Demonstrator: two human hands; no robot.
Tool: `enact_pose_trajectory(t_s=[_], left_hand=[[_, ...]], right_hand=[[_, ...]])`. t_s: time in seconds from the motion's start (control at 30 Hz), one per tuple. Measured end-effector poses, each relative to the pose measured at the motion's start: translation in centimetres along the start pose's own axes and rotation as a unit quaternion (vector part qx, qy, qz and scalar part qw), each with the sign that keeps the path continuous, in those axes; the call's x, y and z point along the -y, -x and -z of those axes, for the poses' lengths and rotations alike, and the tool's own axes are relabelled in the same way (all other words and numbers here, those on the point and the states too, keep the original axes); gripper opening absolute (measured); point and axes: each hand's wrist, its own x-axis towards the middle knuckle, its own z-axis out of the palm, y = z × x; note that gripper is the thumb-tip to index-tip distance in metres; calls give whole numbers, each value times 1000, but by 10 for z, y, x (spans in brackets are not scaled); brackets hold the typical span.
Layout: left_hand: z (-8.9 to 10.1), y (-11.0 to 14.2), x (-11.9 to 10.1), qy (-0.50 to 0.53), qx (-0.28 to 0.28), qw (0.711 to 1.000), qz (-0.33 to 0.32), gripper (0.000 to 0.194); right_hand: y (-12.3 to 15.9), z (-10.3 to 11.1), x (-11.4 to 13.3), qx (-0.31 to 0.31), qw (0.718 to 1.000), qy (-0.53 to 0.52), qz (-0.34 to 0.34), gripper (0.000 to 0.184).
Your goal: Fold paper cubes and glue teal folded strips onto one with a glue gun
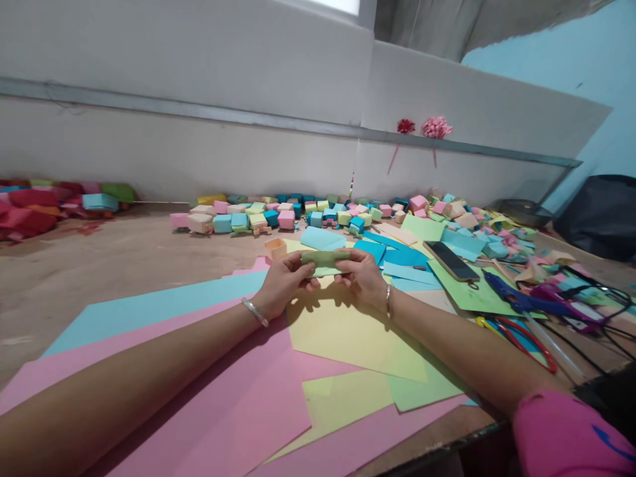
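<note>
A small folded piece of green paper point(325, 262) is stretched between my two hands, above the sheets in the middle of the table. My left hand point(285, 281) pinches its left end between thumb and fingers. At the right end, my right hand point(365, 275) grips it the same way. Beneath my hands lies a yellow paper sheet point(348, 331), overlapping a large pink sheet point(223, 397). Just behind my left hand stands a small open orange paper box point(275, 248).
Rows of small coloured paper boxes point(285, 219) line the wall. Red paper pieces point(30, 212) are heaped at the far left. On the right lie a phone point(451, 260), a blue glue gun point(519, 298), red-handled scissors point(529, 341) and black cables point(609, 291).
</note>
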Motion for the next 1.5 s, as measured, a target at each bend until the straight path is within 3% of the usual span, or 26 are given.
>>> enact_pose_trajectory(t_s=[0.17, 0.37, 0.57, 0.83, 1.2, 1.5], left_hand=[[0, -2, -1, 0, 6, 1000, 12, 28], [-1, -1, -5, 26, -86, 995, -34, 34], [-1, 1, -2, -32, -53, 998, -24, 35], [-3, 2, -4, -47, -70, 996, 12, 29], [-3, -4, -1, 30, -106, 994, 25, 37], [2, -5, -1, 67, -64, 996, 20, 37]], right_hand=[[-4, 5, -3, -6, 1000, 3, -8, 23], [-14, 15, -6, -47, 998, -15, 38, 26], [-17, 16, -7, -57, 997, -7, 60, 29], [-9, 10, -8, -29, 996, 40, 78, 27], [-5, 4, -4, -15, 994, 57, 90, 27], [-6, 7, -11, 17, 993, 74, 95, 26]])
